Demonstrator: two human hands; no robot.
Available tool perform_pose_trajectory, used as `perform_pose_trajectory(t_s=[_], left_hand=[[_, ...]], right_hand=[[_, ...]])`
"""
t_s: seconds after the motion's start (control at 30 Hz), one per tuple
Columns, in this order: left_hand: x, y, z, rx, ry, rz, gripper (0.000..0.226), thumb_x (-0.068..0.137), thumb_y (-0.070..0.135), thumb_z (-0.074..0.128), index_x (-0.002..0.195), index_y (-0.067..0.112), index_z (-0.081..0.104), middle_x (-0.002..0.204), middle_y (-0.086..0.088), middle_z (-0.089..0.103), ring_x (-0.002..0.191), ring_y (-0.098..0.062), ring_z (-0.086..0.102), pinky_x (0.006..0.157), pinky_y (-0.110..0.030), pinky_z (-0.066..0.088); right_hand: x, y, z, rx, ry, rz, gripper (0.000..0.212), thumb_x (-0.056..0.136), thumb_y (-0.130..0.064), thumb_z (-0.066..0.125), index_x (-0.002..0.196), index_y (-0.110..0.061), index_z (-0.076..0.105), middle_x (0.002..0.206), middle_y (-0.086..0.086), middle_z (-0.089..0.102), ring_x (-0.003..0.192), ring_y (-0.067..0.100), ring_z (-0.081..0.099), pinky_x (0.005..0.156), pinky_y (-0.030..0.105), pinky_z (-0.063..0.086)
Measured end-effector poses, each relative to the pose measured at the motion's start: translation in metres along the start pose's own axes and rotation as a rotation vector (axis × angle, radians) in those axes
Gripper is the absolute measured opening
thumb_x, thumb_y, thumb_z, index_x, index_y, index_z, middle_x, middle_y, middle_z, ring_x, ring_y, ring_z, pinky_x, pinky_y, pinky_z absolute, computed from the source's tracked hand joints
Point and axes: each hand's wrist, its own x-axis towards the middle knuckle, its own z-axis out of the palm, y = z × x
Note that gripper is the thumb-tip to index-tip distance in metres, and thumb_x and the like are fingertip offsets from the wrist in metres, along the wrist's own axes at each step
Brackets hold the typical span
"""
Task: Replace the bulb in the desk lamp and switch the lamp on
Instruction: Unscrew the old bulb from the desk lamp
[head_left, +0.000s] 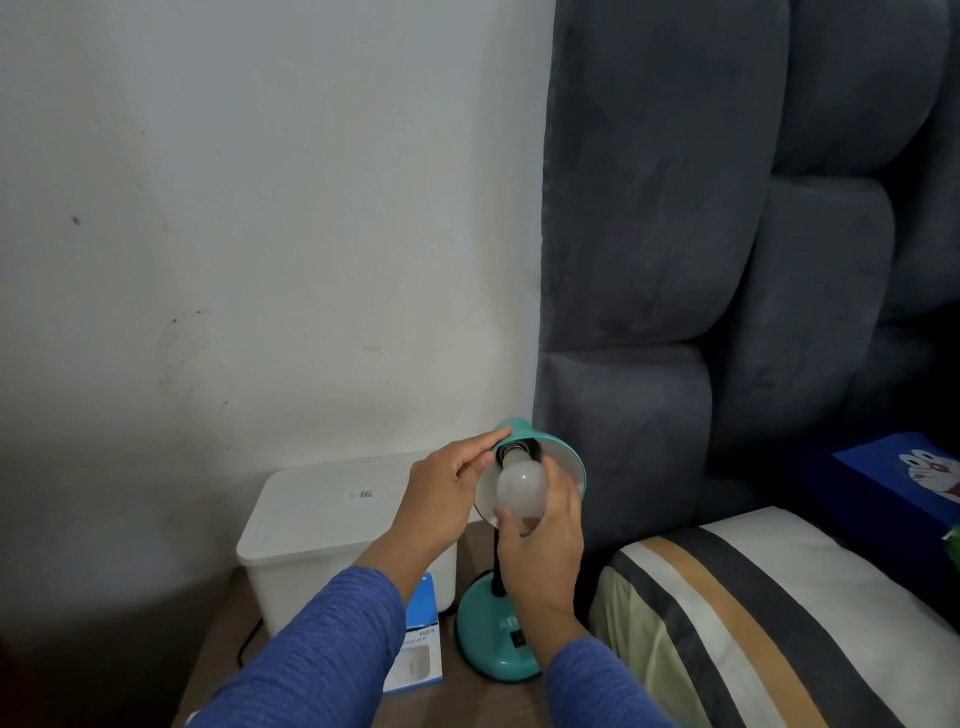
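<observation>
Low in the centre of the frame, a person in blue sleeves works on a teal desk lamp (524, 467) standing on a brown bedside table (218, 649). The left hand (447, 499) grips the narrow top of the tilted lamp shade, fingers curled round it. The right hand (540, 540) holds a frosted white bulb (521, 487), its fingers wrapped round the globe; the bulb's neck sits at the socket inside the shade. The lamp's round base (493, 644) rests just below. To its left lies a blue and white bulb box (421, 639), beside a white lidded bin (337, 525). A grey padded headboard (701, 234) fills the right.
</observation>
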Motion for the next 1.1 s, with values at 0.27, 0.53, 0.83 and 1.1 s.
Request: perform_pose_trajectory(t_s=[0.27, 0.53, 0.83, 1.1], left_hand=[[0.0012, 0.0001, 0.0000, 0.000, -0.001, -0.006, 0.033, 0.097, 0.020, 0.047, 0.122, 0.038, 0.059, 0.129, 0.011, 0.059, 0.111, 0.004, 0.048, 0.079, 0.014, 0.030], [0.0003, 0.0004, 0.0000, -0.007, -0.007, 0.003, 0.033, 0.098, 0.020, 0.047, 0.124, 0.036, 0.058, 0.130, 0.010, 0.059, 0.116, -0.001, 0.050, 0.095, -0.005, 0.036], [0.0014, -0.0005, 0.0011, 0.007, 0.002, 0.014, 0.033, 0.097, 0.019, 0.047, 0.123, 0.037, 0.059, 0.128, 0.011, 0.060, 0.112, 0.002, 0.050, 0.084, 0.007, 0.035], [-0.0001, 0.0001, -0.0005, 0.020, 0.010, 0.021, 0.033, 0.097, 0.019, 0.047, 0.124, 0.036, 0.059, 0.129, 0.010, 0.060, 0.113, 0.001, 0.050, 0.086, 0.005, 0.036]], right_hand=[[0.0014, 0.0002, -0.0017, -0.045, -0.028, 0.009, 0.066, 0.082, -0.015, 0.070, 0.139, -0.018, 0.038, 0.138, 0.004, 0.039, 0.126, 0.019, 0.043, 0.103, 0.022, 0.035], [-0.0008, 0.0011, -0.0021, -0.122, -0.016, -0.145, 0.065, 0.077, 0.005, 0.060, 0.134, -0.025, 0.046, 0.139, -0.004, 0.041, 0.122, 0.014, 0.046, 0.102, 0.030, 0.046], [0.0053, 0.0039, -0.0023, -0.109, 0.009, -0.143, 0.063, 0.079, -0.005, 0.068, 0.134, -0.026, 0.046, 0.135, 0.004, 0.036, 0.125, 0.016, 0.040, 0.106, 0.025, 0.037], [0.0002, 0.0045, -0.0062, -0.135, 0.001, -0.132, 0.060, 0.079, 0.011, 0.052, 0.128, -0.024, 0.051, 0.132, 0.005, 0.037, 0.116, 0.017, 0.046, 0.096, 0.021, 0.041]])
